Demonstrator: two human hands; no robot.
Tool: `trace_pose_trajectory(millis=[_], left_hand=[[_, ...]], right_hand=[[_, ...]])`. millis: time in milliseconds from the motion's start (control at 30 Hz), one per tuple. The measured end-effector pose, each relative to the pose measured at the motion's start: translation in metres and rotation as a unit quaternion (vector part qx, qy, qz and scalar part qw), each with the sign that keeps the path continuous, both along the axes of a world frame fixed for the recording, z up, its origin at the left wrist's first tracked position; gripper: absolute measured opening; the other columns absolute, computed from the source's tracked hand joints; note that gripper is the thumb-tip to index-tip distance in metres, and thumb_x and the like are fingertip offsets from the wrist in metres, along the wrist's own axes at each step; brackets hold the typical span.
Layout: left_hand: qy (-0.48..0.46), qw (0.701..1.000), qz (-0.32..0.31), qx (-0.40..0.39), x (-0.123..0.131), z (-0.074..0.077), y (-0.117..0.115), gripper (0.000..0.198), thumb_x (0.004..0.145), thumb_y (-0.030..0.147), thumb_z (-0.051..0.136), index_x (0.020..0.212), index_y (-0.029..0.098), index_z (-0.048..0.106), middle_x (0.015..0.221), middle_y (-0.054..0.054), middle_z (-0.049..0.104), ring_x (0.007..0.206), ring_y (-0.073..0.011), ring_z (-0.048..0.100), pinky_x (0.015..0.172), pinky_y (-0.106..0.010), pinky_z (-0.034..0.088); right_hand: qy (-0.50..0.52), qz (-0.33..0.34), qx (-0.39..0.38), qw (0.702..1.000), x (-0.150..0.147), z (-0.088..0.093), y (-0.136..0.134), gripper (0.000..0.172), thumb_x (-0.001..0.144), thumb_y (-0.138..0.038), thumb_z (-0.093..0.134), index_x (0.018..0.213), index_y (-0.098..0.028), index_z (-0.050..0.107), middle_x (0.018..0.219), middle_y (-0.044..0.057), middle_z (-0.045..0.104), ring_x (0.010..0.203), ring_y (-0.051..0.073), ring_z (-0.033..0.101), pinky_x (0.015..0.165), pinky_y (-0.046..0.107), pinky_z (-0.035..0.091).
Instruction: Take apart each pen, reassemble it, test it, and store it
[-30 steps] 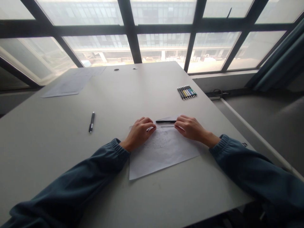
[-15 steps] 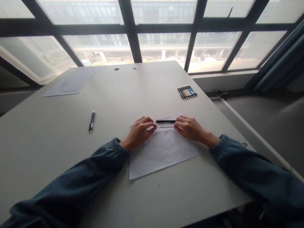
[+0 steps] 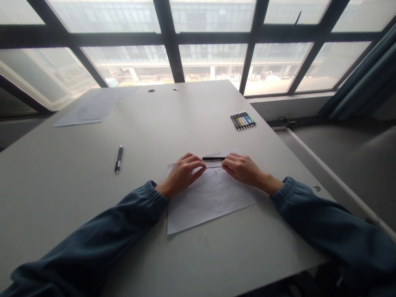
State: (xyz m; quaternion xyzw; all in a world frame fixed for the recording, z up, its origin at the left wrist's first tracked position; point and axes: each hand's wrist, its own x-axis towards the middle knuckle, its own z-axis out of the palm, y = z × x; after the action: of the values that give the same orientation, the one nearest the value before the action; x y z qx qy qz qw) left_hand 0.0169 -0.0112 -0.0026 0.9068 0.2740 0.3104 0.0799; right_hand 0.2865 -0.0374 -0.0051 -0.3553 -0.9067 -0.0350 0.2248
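Observation:
Between my two hands runs a thin dark rod (image 3: 214, 167) that looks like a pen refill, held level above the sheet of paper (image 3: 216, 202). My left hand (image 3: 186, 172) pinches its left end with thumb and fingertips. At its other end, the fingers of my right hand (image 3: 240, 168) are closed in a similar pinch. Just beyond the rod lies a black pen or pen barrel (image 3: 213, 158), its right end hidden by my right hand. Faint pencil-like drawing marks show on the paper, partly covered by my left hand.
A dark pen (image 3: 119, 159) lies to the left on the white table (image 3: 148, 132). Several pens or markers (image 3: 243, 120) are lined up side by side at the back right. More sheets of paper (image 3: 88, 111) rest at the far left, near the windows.
My right hand has shifted slightly left, closer to my left hand, so less of the thin rod shows between them. A small shiny tip by my left hand is now hidden.

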Motion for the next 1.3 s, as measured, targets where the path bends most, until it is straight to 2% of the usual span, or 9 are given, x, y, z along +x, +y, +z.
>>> trace_pose_trajectory(millis=[200,400,533,633,733,800,867,1067,1300], left_hand=[[-0.008,1.0,-0.001,0.002,0.0,-0.002,0.001,0.007,0.094,0.022,0.064,0.093,0.021,0.071,0.092,-0.004,0.073,0.089,-0.0178,0.063,0.086,-0.032,0.05],[-0.015,1.0,-0.023,0.008,0.001,-0.001,0.0,0.008,0.094,0.023,0.063,0.097,0.022,0.071,0.095,-0.005,0.074,0.092,-0.0186,0.063,0.088,-0.034,0.05],[0.005,1.0,-0.024,0.011,-0.001,0.004,-0.001,0.018,0.093,0.032,0.067,0.108,0.022,0.069,0.102,-0.007,0.072,0.096,-0.0206,0.062,0.089,-0.035,0.05],[0.028,0.999,0.016,0.001,-0.003,0.01,-0.002,0.027,0.092,0.04,0.066,0.111,0.021,0.065,0.103,-0.007,0.07,0.097,-0.0214,0.062,0.087,-0.034,0.05],[0.059,0.991,0.123,-0.01,-0.006,0.015,-0.002,0.022,0.099,0.038,0.054,0.097,0.019,0.064,0.089,-0.005,0.068,0.084,-0.0198,0.061,0.075,-0.031,0.046],[0.1,0.975,0.196,-0.012,-0.008,0.016,-0.002,0.026,0.101,0.036,0.048,0.085,0.019,0.061,0.082,-0.005,0.066,0.077,-0.0198,0.059,0.066,-0.03,0.04],[0.143,0.961,0.234,-0.019,-0.01,0.017,-0.002,0.03,0.1,0.039,0.048,0.079,0.02,0.058,0.078,-0.005,0.065,0.073,-0.0202,0.057,0.062,-0.03,0.034],[0.216,0.944,0.239,-0.072,-0.011,0.017,-0.003,0.038,0.091,0.057,0.056,0.077,0.021,0.057,0.078,-0.004,0.066,0.07,-0.0217,0.058,0.058,-0.03,0.029],[0.207,0.952,0.207,-0.092,-0.01,0.015,-0.003,0.03,0.095,0.044,0.053,0.077,0.02,0.059,0.08,-0.004,0.066,0.07,-0.0192,0.058,0.06,-0.03,0.034]], right_hand=[[0.021,0.021,-0.008,1.0,-0.001,-0.003,0.001,0.021,0.103,-0.023,0.047,0.091,-0.018,0.063,0.086,0.006,0.066,0.084,0.018,0.057,0.072,0.029,0.04],[0.046,0.033,-0.026,0.998,0.0,-0.004,0.0,0.019,0.103,-0.021,0.047,0.093,-0.018,0.063,0.087,0.006,0.067,0.085,0.018,0.057,0.072,0.029,0.042],[0.05,0.031,-0.028,0.998,0.001,-0.004,0.001,0.019,0.103,-0.022,0.047,0.092,-0.018,0.063,0.088,0.007,0.067,0.086,0.019,0.058,0.073,0.029,0.042],[0.058,0.018,-0.025,0.998,0.004,-0.006,0.001,0.019,0.103,-0.022,0.048,0.092,-0.019,0.063,0.088,0.007,0.067,0.086,0.019,0.058,0.073,0.029,0.042],[0.073,-0.004,-0.016,0.997,0.006,-0.009,0.002,0.018,0.103,-0.023,0.049,0.092,-0.019,0.063,0.088,0.007,0.067,0.085,0.019,0.058,0.072,0.029,0.042],[0.08,-0.018,-0.011,0.997,0.007,-0.01,0.003,0.019,0.103,-0.023,0.049,0.092,-0.019,0.063,0.088,0.007,0.067,0.084,0.019,0.057,0.072,0.029,0.042],[0.084,-0.028,-0.007,0.996,0.008,-0.011,0.004,0.019,0.103,-0.024,0.049,0.092,-0.019,0.063,0.087,0.007,0.067,0.084,0.019,0.057,0.072,0.03,0.042],[0.092,-0.04,-0.002,0.995,0.009,-0.013,0.005,0.019,0.103,-0.024,0.048,0.092,-0.019,0.063,0.088,0.007,0.067,0.084,0.019,0.057,0.072,0.03,0.041],[0.104,-0.045,-0.007,0.993,0.01,-0.014,0.006,0.018,0.102,-0.023,0.049,0.091,-0.02,0.063,0.088,0.007,0.068,0.085,0.019,0.058,0.071,0.03,0.041]])
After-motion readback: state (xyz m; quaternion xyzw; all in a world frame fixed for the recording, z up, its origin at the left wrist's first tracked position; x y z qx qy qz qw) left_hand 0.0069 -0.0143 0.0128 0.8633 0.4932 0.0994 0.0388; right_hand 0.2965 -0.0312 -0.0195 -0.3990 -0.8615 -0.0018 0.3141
